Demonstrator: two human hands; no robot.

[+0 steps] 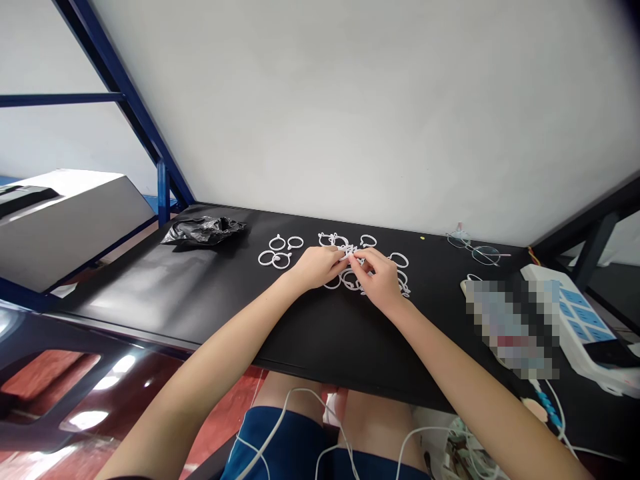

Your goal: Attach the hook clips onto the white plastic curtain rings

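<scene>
- White plastic rings are heaped in a loose pile [403,279] on a black tabletop [200,293]; this pile is taken as the landmark below.
- One small white ring [351,253] is held just above the near-left edge of the pile, between the two hands.
- The left hand [317,267] is placed at the left of the pile, fingers curled, with the thumb and fingertips pinched on the small white ring.
- The right hand [381,277] is laid over the middle of the pile, fingers bent, and the same ring is gripped from the other side by its fingertips.
- Four separate rings [278,253] are spread flat to the left of the pile, apart from it.
- A crumpled black bag [205,230] is seen further left of the pile, beyond those four rings.
- A pair of glasses [477,251] is set to the right of the pile, near the wall.
- A white power strip [575,317] is found well to the right of the pile, nearer than the glasses.
- White cables [280,420] are seen below the table edge, on the near side of the pile, over the person's lap.
</scene>
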